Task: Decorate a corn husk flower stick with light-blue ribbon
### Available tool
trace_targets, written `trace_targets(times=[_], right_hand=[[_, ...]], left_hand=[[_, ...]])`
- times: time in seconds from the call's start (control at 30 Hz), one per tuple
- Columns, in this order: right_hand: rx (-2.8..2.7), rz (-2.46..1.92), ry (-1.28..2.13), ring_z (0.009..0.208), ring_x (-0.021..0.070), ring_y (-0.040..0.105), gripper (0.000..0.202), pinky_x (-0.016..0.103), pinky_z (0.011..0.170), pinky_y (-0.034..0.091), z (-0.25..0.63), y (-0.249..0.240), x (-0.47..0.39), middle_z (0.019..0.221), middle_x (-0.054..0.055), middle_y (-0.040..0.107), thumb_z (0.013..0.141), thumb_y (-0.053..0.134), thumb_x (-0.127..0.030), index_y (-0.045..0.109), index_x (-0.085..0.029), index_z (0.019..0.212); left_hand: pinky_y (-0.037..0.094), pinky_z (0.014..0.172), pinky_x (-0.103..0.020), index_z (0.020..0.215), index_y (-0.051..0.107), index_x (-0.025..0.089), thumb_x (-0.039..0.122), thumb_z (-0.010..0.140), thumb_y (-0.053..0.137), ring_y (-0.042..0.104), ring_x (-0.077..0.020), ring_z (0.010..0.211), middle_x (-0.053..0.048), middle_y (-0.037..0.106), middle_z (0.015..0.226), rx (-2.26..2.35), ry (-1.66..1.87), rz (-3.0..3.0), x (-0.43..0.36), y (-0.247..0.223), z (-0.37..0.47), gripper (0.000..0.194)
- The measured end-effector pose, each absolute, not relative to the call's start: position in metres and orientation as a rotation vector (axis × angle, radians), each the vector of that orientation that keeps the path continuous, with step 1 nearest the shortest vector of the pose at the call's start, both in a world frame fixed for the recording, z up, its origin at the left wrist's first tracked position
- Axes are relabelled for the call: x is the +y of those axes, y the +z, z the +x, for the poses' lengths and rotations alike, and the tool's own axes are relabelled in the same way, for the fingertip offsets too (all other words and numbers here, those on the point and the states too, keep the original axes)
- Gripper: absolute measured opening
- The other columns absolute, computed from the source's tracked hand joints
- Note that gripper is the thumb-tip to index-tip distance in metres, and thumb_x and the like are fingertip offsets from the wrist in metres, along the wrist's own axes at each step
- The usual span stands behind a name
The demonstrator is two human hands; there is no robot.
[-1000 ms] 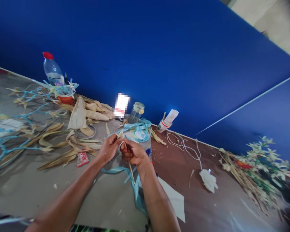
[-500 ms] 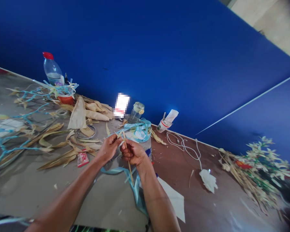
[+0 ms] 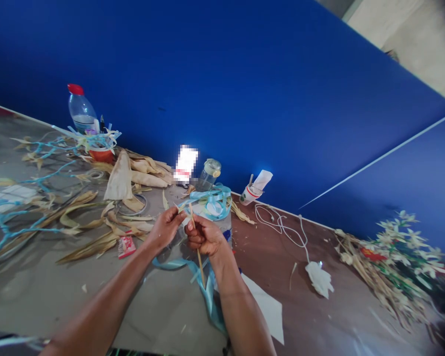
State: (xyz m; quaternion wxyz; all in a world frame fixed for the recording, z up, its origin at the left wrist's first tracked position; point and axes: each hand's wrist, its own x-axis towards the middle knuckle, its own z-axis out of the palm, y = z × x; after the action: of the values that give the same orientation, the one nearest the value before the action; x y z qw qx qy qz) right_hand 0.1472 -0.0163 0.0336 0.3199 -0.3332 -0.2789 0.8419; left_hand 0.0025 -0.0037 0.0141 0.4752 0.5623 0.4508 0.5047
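My left hand (image 3: 166, 226) is closed in a pinch, with a small pale piece near its fingertips that is too small to name. Close beside it, my right hand (image 3: 204, 236) grips a thin strip of dried husk (image 3: 201, 269), whose top end pokes up above the thumb and whose lower end hangs below the fist. A light-blue ribbon (image 3: 209, 296) lies on the table under the right wrist. More blue ribbon (image 3: 219, 200) is looped in a coil just beyond the hands, near a clear lidded jar (image 3: 208, 175).
Dried husks (image 3: 87, 247) and blue-wrapped stems (image 3: 25, 230) spread over the left. A red-capped bottle (image 3: 82, 111), a bright pixelated screen (image 3: 186, 163) and a paper cup (image 3: 248, 194) stand along the blue wall. White cable (image 3: 282, 225), a white sheet (image 3: 265, 306) and artificial flowers (image 3: 408, 242) lie right.
My left fingertips have drawn slightly away from the top of the husk strip. My right hand keeps its hold, almost still. The view has shifted a little.
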Motion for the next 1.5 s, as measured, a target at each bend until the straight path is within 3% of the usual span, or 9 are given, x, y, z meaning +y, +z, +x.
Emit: trace_targets(times=[0.33,0.5,0.73,1.07,1.5], right_hand=[[-0.559,-0.864,2.088,0.033,0.0012,0.013,0.036,0.017,0.035,0.014,0.158,0.04,-0.016,0.048,-0.008,0.042,0.085,0.052,-0.041,0.054,-0.014,0.062],[-0.592,-1.029,1.922,0.033,0.0011,0.022,0.041,0.017,0.036,0.016,0.148,0.041,-0.018,0.051,-0.005,0.046,0.082,0.053,-0.049,0.063,-0.01,0.071],[-0.745,-1.168,1.712,0.034,0.0016,0.031,0.035,0.018,0.037,0.021,0.127,0.039,-0.024,0.053,-0.006,0.047,0.072,0.064,-0.047,0.064,-0.012,0.07],[-0.764,-1.232,1.675,0.032,0.0021,0.03,0.039,0.018,0.034,0.018,0.123,0.034,-0.022,0.049,-0.006,0.047,0.073,0.061,-0.051,0.061,-0.013,0.067],[-0.81,-1.254,1.675,0.029,0.002,0.024,0.044,0.019,0.035,0.013,0.124,0.034,-0.023,0.04,-0.008,0.037,0.078,0.057,-0.052,0.057,-0.014,0.056]], left_hand=[[0.019,0.045,-0.023,0.057,0.037,0.02,0.046,0.074,0.057,0.026,-0.0071,0.045,0.008,0.028,0.05,1.164,1.271,1.206,0.002,0.012,-0.005,0.038],[0.024,0.047,-0.022,0.058,0.039,0.019,0.043,0.075,0.06,0.03,-0.0067,0.048,0.008,0.032,0.052,1.088,1.329,1.15,0.003,0.007,-0.003,0.037],[0.029,0.05,-0.021,0.062,0.048,0.017,0.043,0.076,0.06,0.035,-0.0073,0.051,0.007,0.038,0.054,1.103,1.365,1.172,-0.001,0.01,0.001,0.032],[0.04,0.059,-0.023,0.07,0.055,0.016,0.045,0.074,0.06,0.053,-0.0116,0.06,0.004,0.054,0.06,1.111,1.321,1.222,-0.006,0.012,0.008,0.029],[0.034,0.049,-0.021,0.062,0.051,0.018,0.044,0.073,0.059,0.043,-0.0092,0.05,0.006,0.045,0.05,1.125,1.318,1.259,-0.01,0.018,0.01,0.03]])
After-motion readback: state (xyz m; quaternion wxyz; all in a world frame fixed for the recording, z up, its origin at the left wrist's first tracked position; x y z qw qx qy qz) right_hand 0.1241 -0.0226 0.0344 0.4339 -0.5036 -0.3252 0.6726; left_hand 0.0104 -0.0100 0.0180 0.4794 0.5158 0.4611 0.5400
